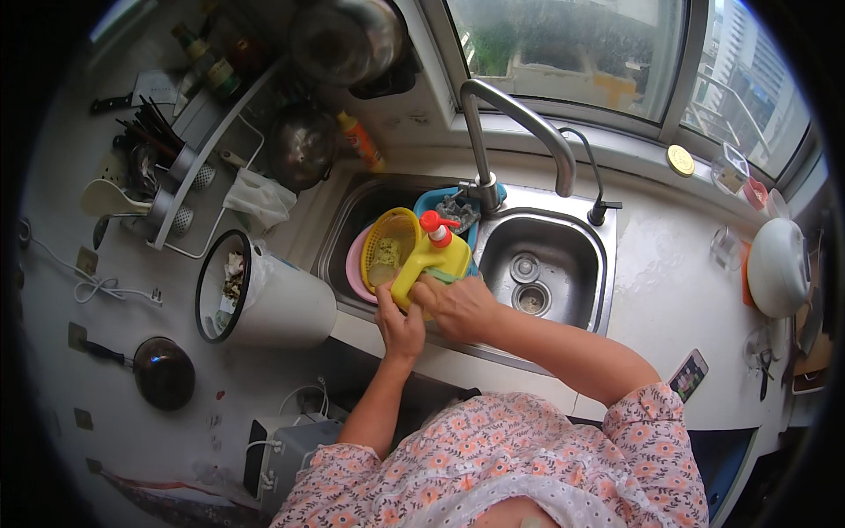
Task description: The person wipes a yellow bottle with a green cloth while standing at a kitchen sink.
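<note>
A yellow plastic jug-shaped bottle (410, 265) with a red pump top (437, 224) is tilted over the left basin of the stainless steel sink. My left hand (400, 327) grips its lower left side near the handle. Closed fingers of my right hand (457, 307) press a light green cloth (443, 274) to the bottle's side; most of the cloth is hidden. Just beyond the bottle, a yellow strainer basket (391, 221) sits inside a pink basin (355, 265). Behind it is a blue basin (430, 199) with a grey rag (458, 212).
The right sink basin (568, 264) holds a drain strainer (525, 267). A curved faucet (528, 122) rises behind. At left stands a white trash bin (290, 307); a smartphone (688, 375) lies on the right counter. An orange bottle (361, 142) stands by the wall.
</note>
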The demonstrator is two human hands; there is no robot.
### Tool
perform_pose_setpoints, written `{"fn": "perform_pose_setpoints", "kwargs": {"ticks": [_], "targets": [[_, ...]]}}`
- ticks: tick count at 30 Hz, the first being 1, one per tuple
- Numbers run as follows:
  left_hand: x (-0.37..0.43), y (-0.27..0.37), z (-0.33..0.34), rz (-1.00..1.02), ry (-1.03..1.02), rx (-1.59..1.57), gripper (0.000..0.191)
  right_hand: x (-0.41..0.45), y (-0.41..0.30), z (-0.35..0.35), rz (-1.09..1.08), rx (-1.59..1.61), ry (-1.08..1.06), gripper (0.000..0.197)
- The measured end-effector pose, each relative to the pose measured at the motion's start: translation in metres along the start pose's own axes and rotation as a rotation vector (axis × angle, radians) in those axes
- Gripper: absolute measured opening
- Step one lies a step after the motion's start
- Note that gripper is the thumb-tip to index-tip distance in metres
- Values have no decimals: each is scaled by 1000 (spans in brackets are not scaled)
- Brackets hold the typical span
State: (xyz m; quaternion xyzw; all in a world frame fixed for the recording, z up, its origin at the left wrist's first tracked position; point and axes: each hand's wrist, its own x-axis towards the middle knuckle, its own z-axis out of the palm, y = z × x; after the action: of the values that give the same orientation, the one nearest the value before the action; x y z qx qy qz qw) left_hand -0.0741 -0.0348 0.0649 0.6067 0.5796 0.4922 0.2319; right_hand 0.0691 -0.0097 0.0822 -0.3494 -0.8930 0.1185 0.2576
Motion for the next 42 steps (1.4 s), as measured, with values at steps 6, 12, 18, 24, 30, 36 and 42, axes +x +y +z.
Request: {"fn": "perform_pose_setpoints", "kwargs": {"ticks": [6, 12, 18, 24, 30, 36, 42], "targets": [[1, 5, 10, 69, 130, 223, 28, -6, 7, 5, -3, -123, 57, 28], [4, 0, 10, 160, 186, 304, 24, -15, 11, 6, -32, -162, 138, 28], [7, -1, 7, 156, 161, 336, 24, -30, 24, 17, -27, -83, 399, 21], [8, 1, 4, 157, 131, 340, 23, -74, 40, 23, 278, 71, 484, 27], [7, -6, 2, 68, 52, 300, 34, -68, 12, 11, 368, 370, 575, 34], [2, -25, 6, 99, 36, 26, 42, -31, -7, -6, 52, 359, 594, 31], [-2, -33, 19, 52, 45, -342, 37, 17, -28, 7, -196, 69, 390, 27]]}}
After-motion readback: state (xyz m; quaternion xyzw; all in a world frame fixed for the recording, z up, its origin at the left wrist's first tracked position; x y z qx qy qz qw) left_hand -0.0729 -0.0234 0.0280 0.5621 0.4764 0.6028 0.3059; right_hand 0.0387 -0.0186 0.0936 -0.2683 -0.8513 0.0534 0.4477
